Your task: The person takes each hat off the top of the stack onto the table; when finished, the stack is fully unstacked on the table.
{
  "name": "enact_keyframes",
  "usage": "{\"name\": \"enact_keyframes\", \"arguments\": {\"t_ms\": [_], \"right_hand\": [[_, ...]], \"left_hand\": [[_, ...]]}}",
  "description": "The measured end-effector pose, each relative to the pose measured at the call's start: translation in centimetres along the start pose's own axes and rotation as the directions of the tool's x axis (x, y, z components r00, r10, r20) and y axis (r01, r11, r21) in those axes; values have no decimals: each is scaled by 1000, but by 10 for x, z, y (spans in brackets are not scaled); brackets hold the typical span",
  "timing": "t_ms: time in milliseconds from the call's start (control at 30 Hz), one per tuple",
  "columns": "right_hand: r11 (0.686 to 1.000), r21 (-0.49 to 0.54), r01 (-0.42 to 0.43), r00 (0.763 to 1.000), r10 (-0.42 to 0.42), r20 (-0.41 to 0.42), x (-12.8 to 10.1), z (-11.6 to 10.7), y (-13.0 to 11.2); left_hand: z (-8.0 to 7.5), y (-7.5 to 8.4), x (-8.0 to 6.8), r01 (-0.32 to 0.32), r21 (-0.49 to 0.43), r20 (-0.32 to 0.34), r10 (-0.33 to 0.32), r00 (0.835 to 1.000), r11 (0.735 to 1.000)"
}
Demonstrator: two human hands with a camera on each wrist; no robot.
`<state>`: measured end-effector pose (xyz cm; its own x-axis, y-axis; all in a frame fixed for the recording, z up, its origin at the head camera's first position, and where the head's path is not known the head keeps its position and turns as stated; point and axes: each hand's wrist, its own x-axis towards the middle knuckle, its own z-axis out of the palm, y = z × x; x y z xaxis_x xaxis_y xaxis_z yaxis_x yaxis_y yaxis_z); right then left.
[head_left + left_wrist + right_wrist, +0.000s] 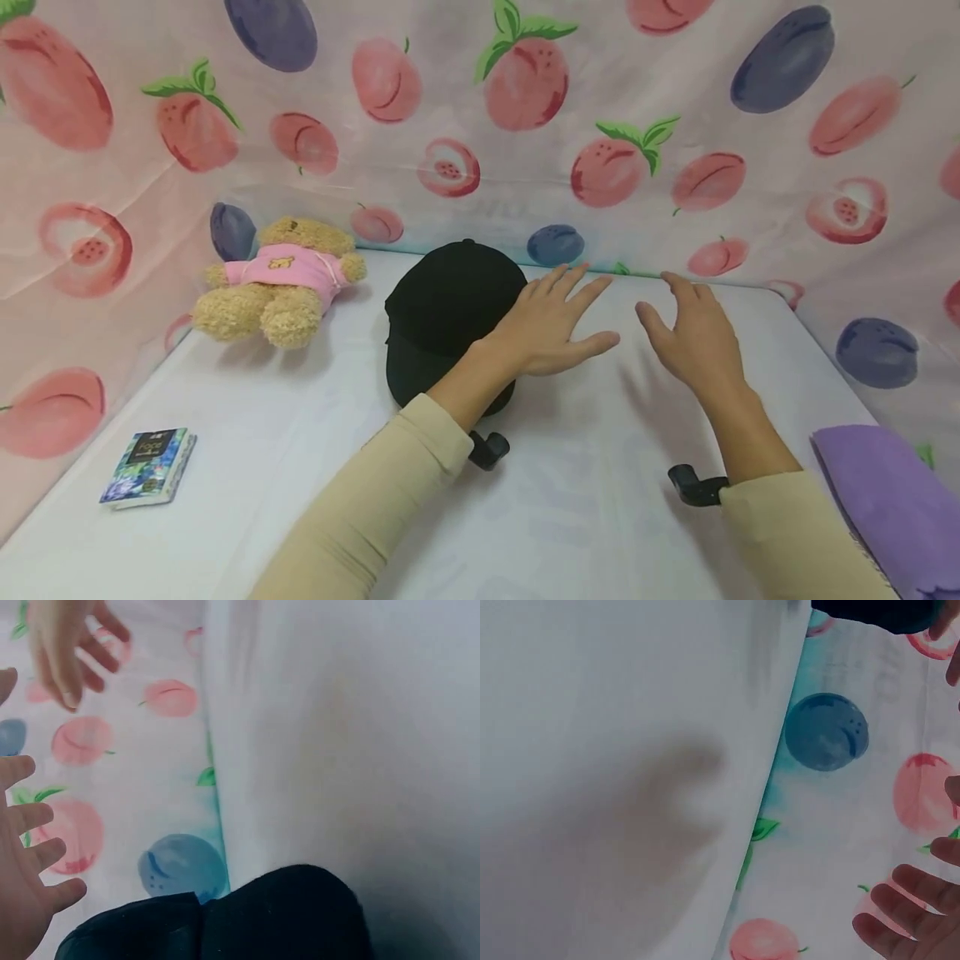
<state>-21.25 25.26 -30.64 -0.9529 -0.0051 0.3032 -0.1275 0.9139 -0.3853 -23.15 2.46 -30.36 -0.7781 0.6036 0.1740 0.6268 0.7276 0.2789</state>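
From the head camera I see both hands hovering over the white table [570,500], fingers spread and holding nothing. The left hand [551,325] hangs just beside the right flank of the black cap [446,312], close enough that I cannot tell whether the heel of the palm brushes the crown; the right hand [693,342] floats apart from it, nearer the table's far edge. The cap sits crown-up toward the far edge, slightly left of centre, its brim pointing back at me. A teddy bear in a pink shirt [281,279] lies in the far left corner, a small printed book [148,465] near the left edge, and a folded purple cloth [888,492] at the near right corner; a fruit-print curtain [480,125] walls in the scene. The left wrist view shows the cap [277,919] close below bare fingers [34,859]. I judge this to be the approach, with no grip made on the cap; the next move calls for the left fingers to close around its crown or brim.
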Motion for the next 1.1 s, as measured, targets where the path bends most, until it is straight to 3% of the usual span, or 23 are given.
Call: {"name": "enact_keyframes", "arguments": {"t_ms": [333, 567, 767, 967, 1100], "right_hand": [[974, 226, -8, 1000, 11, -10, 4, 13, -21], [949, 315, -27, 1000, 20, 24, 9, 19, -37], [928, 367, -56, 998, 41, 51, 11, 25, -42], [904, 419, -89, 995, 64, 74, 13, 30, -51], [891, 445, -94, 995, 65, 80, 17, 34, -58]], "left_hand": [[-11, -6, -11, 14, -152, -133, -35, 990, 988], [-19, -15, -23, 68, -252, -97, -95, 991, 965], [-23, -21, -33, 18, -323, -143, -67, 987, 946], [-35, -28, -46, 2, -390, -245, -106, 964, 921], [-43, -39, -55, -25, -442, -356, -150, 922, 897]]}}
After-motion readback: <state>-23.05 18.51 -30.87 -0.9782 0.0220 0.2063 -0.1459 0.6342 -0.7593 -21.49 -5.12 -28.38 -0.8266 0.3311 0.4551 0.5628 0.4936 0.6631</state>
